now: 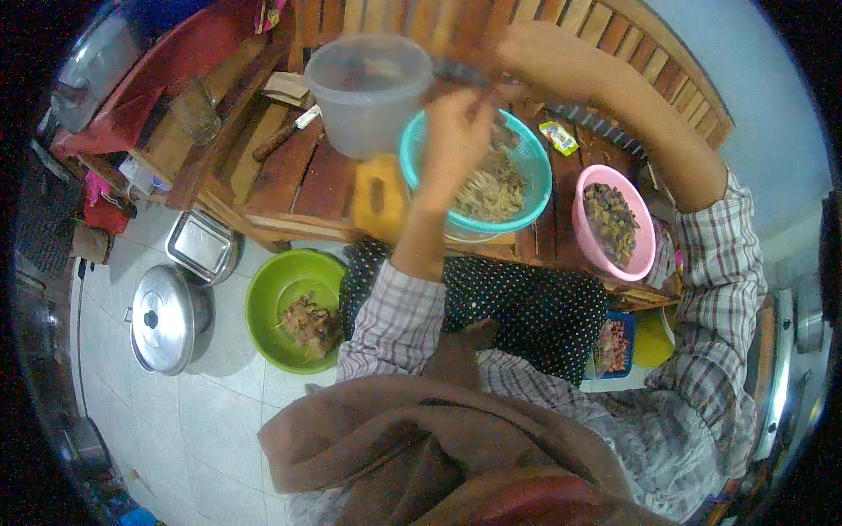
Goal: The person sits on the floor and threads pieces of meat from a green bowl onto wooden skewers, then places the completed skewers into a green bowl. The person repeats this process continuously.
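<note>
My left hand (pixel 458 140) is raised over the turquoise basket (pixel 539 206), its fingers closed on something I cannot make out. Just beyond it is my right hand (pixel 526 57), smeared by motion, so its fingers do not show clearly. Between the two hands a dark, narrow thing (pixel 460 74) appears, too blurred to name. Pale brown stringy pieces of food (pixel 491 195) fill the basket, partly covered by my left hand and wrist. To the right, a pink basin (pixel 649 237) holds dark chopped pieces (pixel 611 223).
A translucent bucket (pixel 364 110) stands left of the basket on the wooden bench (pixel 298 193), near a knife (pixel 285 131) and a yellow sachet (pixel 559 138). On the tiled floor are a green basin (pixel 263 302) with skewered meat, a lidded metal pot (pixel 162 320) and a blue tray (pixel 627 324).
</note>
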The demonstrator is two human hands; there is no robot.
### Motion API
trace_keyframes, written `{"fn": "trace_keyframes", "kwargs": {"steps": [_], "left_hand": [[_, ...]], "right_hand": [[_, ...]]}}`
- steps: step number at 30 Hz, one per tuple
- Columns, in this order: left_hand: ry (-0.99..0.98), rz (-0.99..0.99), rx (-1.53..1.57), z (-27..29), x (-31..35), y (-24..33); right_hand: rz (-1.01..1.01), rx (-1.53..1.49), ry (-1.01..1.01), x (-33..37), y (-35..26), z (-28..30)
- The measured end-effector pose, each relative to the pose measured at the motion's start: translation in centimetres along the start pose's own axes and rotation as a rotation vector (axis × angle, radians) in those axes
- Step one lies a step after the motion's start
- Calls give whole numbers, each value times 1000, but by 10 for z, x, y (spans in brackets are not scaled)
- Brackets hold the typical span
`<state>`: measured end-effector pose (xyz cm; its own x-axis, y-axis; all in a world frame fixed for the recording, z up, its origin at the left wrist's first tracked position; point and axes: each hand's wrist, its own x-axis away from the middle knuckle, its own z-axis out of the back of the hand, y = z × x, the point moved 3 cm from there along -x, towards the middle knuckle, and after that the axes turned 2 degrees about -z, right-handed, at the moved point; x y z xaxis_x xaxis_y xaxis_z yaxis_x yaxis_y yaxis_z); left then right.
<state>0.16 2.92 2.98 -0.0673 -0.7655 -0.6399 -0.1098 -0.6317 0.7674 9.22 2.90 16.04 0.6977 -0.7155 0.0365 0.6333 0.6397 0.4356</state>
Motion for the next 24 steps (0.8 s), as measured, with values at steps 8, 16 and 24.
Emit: {"fn": "trace_keyframes", "kwargs": {"steps": [8,16,24], "left_hand": [[155,-166,-158,-1,3,-21],[254,-298,-9,-4,5,-18],[117,-458,-237,-38,11,-18]], "right_hand": [[-71,237,164,-3,-47,-23],[-371,-83,-65,16,-37,8],[-479,-1068,5,100,65,-56]]}}
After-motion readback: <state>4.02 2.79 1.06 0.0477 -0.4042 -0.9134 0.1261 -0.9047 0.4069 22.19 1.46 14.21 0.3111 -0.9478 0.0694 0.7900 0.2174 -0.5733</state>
